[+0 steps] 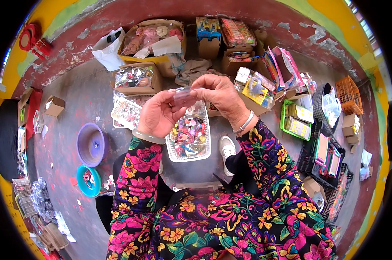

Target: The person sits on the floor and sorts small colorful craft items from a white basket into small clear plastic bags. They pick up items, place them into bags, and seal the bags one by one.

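Note:
Above a white basket (pixel 208 138), both my hands are raised close together. Between them is a small, clear, shiny piece of thin plastic (pixel 184 98); whether it is a bag or a sleeve I cannot tell. My left hand (pixel 155 113) grips its left side between thumb and fingers. My right hand (pixel 222 96) pinches its upper right edge. Many small colourful pieces (pixel 188 138) fill the basket below, between my feet. Just left of the basket, partly behind my left hand, lies a white tray (pixel 125 113) with light-coloured items.
Cardboard boxes of packaged goods (pixel 139 78) line the wall ahead. On the left floor stand a purple basin (pixel 92 145) and a turquoise basin (pixel 88 181) with small pieces. To the right are a green basket (pixel 287 117), black crates (pixel 330 156) and an orange crate (pixel 348 96).

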`<act>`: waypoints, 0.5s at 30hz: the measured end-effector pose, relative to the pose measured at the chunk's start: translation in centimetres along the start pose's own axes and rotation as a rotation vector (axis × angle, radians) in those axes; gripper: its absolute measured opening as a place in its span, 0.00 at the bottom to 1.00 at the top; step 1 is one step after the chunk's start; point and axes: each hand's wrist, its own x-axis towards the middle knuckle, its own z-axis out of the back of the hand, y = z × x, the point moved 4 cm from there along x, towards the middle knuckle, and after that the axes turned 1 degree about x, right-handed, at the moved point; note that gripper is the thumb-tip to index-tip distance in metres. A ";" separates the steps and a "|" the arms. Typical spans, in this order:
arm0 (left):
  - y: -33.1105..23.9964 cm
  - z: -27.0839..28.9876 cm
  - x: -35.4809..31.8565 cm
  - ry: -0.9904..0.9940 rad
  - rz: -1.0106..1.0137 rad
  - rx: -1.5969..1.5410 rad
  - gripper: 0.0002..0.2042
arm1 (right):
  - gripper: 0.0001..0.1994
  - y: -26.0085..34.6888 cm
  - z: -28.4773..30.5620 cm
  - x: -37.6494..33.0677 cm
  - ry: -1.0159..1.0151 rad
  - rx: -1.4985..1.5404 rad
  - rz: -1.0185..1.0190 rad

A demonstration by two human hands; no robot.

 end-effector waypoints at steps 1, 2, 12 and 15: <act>-0.1 -0.3 0.0 0.035 -0.014 0.011 0.12 | 0.06 -0.2 0.2 0.1 -0.029 0.023 0.011; -0.1 -0.7 -0.1 0.070 -0.027 0.022 0.13 | 0.06 -0.5 0.4 0.2 -0.058 0.046 0.023; -0.5 -0.8 -0.5 0.033 -0.229 0.164 0.10 | 0.12 1.1 -0.5 -0.6 -0.157 -0.513 0.360; -0.4 -0.7 -0.3 -0.024 -0.256 0.148 0.08 | 0.12 1.7 -1.1 -1.0 -0.202 -0.647 0.592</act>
